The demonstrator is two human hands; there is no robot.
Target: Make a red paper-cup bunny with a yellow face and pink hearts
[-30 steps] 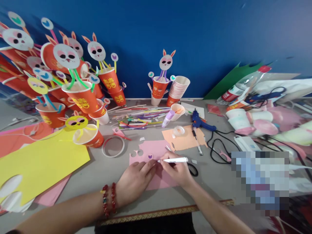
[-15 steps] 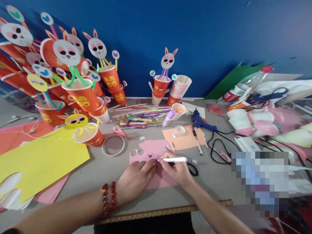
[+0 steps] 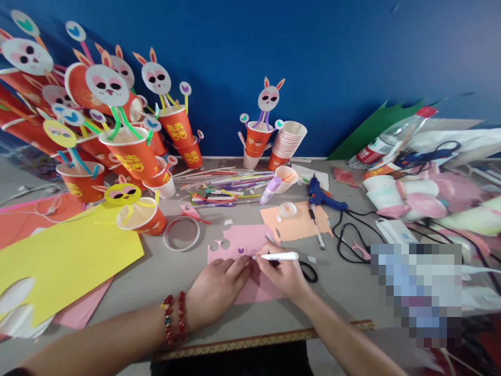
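My right hand [image 3: 284,271] grips a white marker [image 3: 279,256], its tip down by the fingertips of my left hand. My left hand [image 3: 219,287] rests on a pink paper sheet [image 3: 260,292] with its fingers pressed together. Whatever lies under those fingertips is hidden. Just above them, a small round disc with a purple heart [image 3: 241,250] lies on the sheet. A pair of scissors, its black handle loop [image 3: 309,272] showing, lies partly under my right hand.
Paper cups with rabbit faces [image 3: 129,151] crowd the left. Yellow paper [image 3: 97,250] and a tape roll [image 3: 181,233] lie nearer. Pipe cleaners [image 3: 223,193], a cup stack [image 3: 288,141], orange paper [image 3: 297,230] and a glue gun [image 3: 323,196] sit behind; a bottle [image 3: 387,141] stands right.
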